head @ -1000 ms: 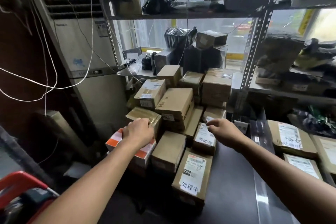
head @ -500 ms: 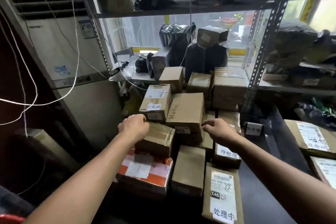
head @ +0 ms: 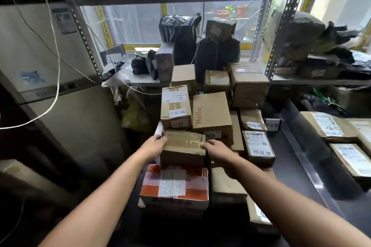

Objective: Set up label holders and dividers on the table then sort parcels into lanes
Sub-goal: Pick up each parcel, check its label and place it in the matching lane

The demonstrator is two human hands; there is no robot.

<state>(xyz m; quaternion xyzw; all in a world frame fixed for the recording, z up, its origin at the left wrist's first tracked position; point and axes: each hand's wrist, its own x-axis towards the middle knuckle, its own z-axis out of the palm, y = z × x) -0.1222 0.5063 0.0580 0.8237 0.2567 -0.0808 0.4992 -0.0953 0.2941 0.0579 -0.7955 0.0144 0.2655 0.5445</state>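
Taped parcel (head: 181, 146) atop orange-white box (head: 174, 184), Hello carton (head: 211, 114) just behind

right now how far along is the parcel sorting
Done: a small white label holder stands on the dark table, and labelled flat boxes lie right of the clear divider strip. In hand: left hand and right hand grip a taped brown cardboard box. Left: the cardboard pile behind it looks unsorted.

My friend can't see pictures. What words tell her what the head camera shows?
Two hands grip a taped brown box, the left hand on its left, the right hand on its right. It sits in a pile of parcels on a dark table, behind an orange-and-white box.
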